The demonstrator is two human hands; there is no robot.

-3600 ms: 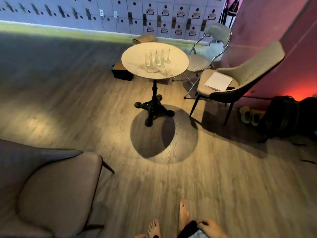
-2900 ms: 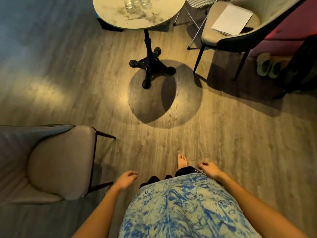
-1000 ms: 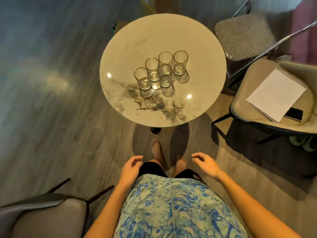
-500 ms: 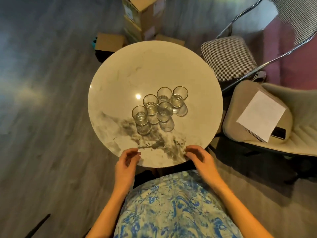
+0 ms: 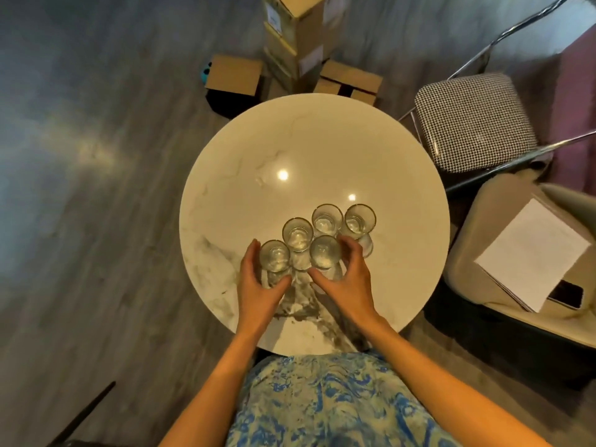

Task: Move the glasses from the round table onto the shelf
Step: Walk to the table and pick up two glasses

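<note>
Head view: pickup step. Left hand (image 5: 258, 285) fingers wrap near-left glass (image 5: 274, 256); right hand (image 5: 346, 285) fingers curl round near-right glass (image 5: 325, 252), grip unconfirmed. Next: lift straight, clear neighbours on table (image 5: 245, 175).

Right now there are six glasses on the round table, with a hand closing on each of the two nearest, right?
Not six: the head view shows five glasses on the table. The left hand and right hand do wrap the nearest two.
</note>
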